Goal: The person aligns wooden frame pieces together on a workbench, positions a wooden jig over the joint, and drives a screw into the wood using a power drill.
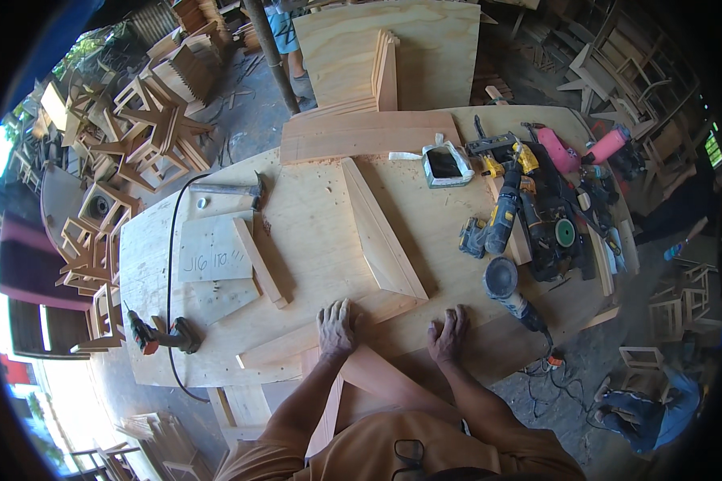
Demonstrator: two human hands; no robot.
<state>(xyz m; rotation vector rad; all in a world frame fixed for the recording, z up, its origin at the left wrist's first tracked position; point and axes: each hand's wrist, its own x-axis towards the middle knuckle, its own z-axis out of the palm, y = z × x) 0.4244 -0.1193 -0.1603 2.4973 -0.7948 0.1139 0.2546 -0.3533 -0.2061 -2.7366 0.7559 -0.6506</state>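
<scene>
My left hand (337, 330) lies fingers stretched on a pale wooden piece (285, 345) near the table's front edge. That piece meets a long, tapered wooden piece (381, 232) at an angle, forming a V with its corner near my right hand. My right hand (448, 333) rests on the plywood tabletop (305, 208) just right of this corner, fingers apart and slightly bent, holding nothing. Between my forearms, a broader reddish board (393, 381) slants from the table edge toward my body.
Power tools crowd the right side, including a yellow-black cordless tool (503, 210) and a sander-like tool (505, 284). Left are a cordless drill (164, 333), black cable (171, 272), hammer (229, 190) and wood strip (259, 263). A lidless box (447, 167) stands behind. People (285, 32) are nearby.
</scene>
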